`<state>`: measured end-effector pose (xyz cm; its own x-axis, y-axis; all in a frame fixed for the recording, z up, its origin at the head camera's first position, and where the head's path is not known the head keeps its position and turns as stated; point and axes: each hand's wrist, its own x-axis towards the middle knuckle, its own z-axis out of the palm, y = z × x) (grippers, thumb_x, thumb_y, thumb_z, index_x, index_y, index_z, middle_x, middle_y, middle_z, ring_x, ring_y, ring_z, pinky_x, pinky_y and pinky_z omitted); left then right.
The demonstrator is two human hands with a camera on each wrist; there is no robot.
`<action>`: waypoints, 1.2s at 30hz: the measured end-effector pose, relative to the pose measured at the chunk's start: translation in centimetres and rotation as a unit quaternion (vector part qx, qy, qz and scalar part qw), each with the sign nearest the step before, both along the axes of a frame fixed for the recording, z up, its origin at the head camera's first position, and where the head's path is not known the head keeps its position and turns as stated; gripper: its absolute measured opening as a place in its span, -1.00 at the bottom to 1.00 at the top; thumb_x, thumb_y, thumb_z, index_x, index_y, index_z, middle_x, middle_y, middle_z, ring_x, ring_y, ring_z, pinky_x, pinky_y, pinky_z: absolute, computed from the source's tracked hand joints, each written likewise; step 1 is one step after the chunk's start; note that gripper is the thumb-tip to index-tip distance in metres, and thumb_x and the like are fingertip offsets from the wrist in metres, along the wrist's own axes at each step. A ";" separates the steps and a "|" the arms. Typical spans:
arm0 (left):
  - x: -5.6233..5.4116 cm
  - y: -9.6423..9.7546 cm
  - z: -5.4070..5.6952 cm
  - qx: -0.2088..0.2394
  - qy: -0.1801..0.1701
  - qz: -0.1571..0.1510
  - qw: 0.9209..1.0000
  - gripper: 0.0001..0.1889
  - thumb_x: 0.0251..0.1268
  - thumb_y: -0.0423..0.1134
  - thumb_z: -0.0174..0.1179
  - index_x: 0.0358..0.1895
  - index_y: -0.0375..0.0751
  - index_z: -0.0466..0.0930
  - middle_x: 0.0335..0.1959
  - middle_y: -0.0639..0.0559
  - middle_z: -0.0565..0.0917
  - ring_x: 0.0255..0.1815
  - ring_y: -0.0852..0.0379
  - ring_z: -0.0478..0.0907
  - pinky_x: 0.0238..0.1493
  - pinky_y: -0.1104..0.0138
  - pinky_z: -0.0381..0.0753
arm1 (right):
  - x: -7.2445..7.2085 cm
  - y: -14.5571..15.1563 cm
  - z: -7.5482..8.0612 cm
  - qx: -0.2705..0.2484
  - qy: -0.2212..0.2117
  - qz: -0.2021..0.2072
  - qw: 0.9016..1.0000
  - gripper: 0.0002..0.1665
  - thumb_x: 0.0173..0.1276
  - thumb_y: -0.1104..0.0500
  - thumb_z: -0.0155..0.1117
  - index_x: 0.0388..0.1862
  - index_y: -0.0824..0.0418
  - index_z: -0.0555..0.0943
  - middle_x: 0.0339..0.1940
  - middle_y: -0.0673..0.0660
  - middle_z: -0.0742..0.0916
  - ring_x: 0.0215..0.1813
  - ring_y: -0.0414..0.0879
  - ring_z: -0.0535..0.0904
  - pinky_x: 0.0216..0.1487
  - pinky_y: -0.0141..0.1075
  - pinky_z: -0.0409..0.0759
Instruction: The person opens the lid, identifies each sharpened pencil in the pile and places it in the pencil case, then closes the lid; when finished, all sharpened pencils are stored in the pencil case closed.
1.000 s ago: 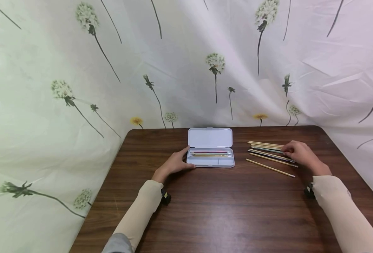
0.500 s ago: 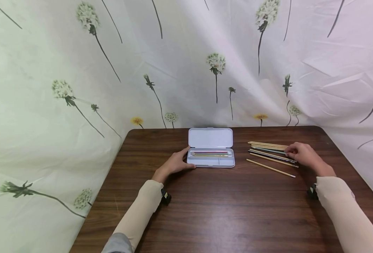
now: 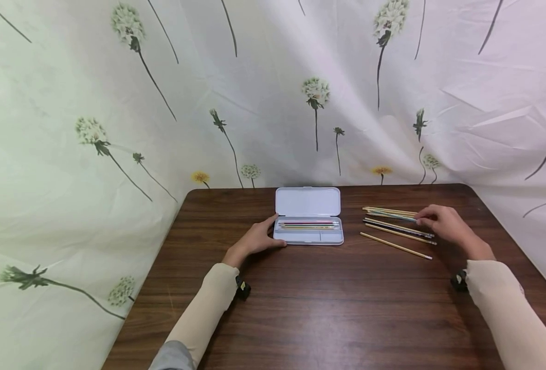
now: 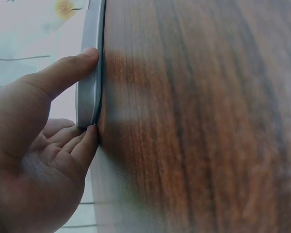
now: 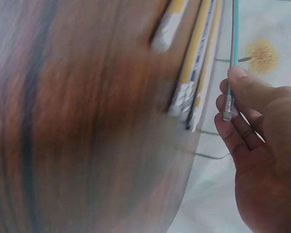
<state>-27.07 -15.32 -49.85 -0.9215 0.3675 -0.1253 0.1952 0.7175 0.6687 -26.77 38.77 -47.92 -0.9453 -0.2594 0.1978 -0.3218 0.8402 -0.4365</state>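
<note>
A white pencil case [image 3: 301, 237] lies with its lid raised on the brown table, several pencils [image 3: 309, 226] in its rear compartment. My left hand [image 3: 256, 239] holds the case's left end, the thumb [image 4: 75, 65] on the front edge and the fingers at the side and corner. At the right, my right hand [image 3: 445, 224] pinches a teal pencil [image 5: 235, 36] close to its eraser end. That pencil slants above other pencils on the table, lifted off it in the right wrist view. One natural-wood pencil [image 3: 395, 245] lies apart, nearest the front.
Several loose pencils [image 3: 399, 228] lie roughly side by side to the right of the case, erasers pointing right. The wood-grain table [image 3: 328, 308] meets a white flowered cloth [image 3: 273, 103] along its back edge.
My right hand has shifted slightly right and raised the teal pencil from among the others, its tip swinging toward the back pencils. The left hand and case have stayed still.
</note>
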 end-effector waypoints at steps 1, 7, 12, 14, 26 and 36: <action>0.0 0.0 0.0 0.001 0.000 0.000 1.000 0.06 0.34 0.01 0.51 0.76 -0.10 0.03 0.69 -0.17 0.30 0.69 -0.12 0.26 0.63 -0.02 0.32 | 0.0 -0.2 0.2 -0.004 0.005 0.001 1.000 -0.90 0.45 0.34 0.43 -0.13 0.31 0.84 -0.19 0.22 0.84 -0.18 0.02 0.72 -0.17 -0.10 0.65; 0.1 0.1 0.1 0.000 0.001 0.000 1.000 0.05 0.35 0.02 0.50 0.76 -0.09 0.04 0.70 -0.17 0.29 0.70 -0.13 0.25 0.64 -0.03 0.31 | -0.3 -2.1 1.3 -0.017 0.028 0.022 0.999 -0.88 0.45 0.36 0.43 -0.11 0.28 0.84 -0.20 0.15 0.84 -0.22 -0.11 0.70 -0.23 -0.27 0.62; 0.1 0.1 0.0 -0.005 0.003 0.003 1.000 0.05 0.35 0.03 0.49 0.76 -0.08 0.05 0.68 -0.17 0.31 0.69 -0.13 0.28 0.63 -0.03 0.33 | -0.9 -4.3 2.4 -0.032 0.037 0.053 0.997 -0.88 0.43 0.37 0.45 -0.12 0.24 0.84 -0.22 0.13 0.84 -0.24 -0.10 0.72 -0.25 -0.29 0.62; 0.1 0.1 0.1 -0.007 0.001 0.004 1.000 0.05 0.35 0.03 0.50 0.76 -0.08 0.05 0.68 -0.17 0.32 0.68 -0.13 0.29 0.63 -0.03 0.33 | -1.2 -5.2 2.7 -0.036 0.042 0.066 0.996 -0.87 0.43 0.37 0.45 -0.13 0.22 0.84 -0.23 0.11 0.84 -0.24 -0.08 0.72 -0.24 -0.29 0.62; 0.2 0.1 0.1 0.001 -0.003 0.005 1.000 0.05 0.36 0.01 0.50 0.76 -0.09 0.04 0.71 -0.15 0.26 0.71 -0.12 0.24 0.65 -0.03 0.30 | -3.0 -10.5 3.5 -0.046 0.044 0.114 0.991 -0.85 0.45 0.37 0.43 -0.17 0.16 0.85 -0.22 0.06 0.84 -0.18 -0.08 0.70 -0.15 -0.20 0.63; -0.2 0.0 0.0 0.003 -0.006 0.001 1.000 0.06 0.35 0.03 0.50 0.76 -0.08 0.02 0.70 -0.16 0.27 0.70 -0.10 0.26 0.63 -0.01 0.32 | -4.5 -14.5 3.3 -0.060 0.035 0.155 0.986 -0.87 0.44 0.38 0.43 -0.16 0.23 0.85 -0.19 0.09 0.84 -0.16 -0.05 0.72 -0.12 -0.12 0.65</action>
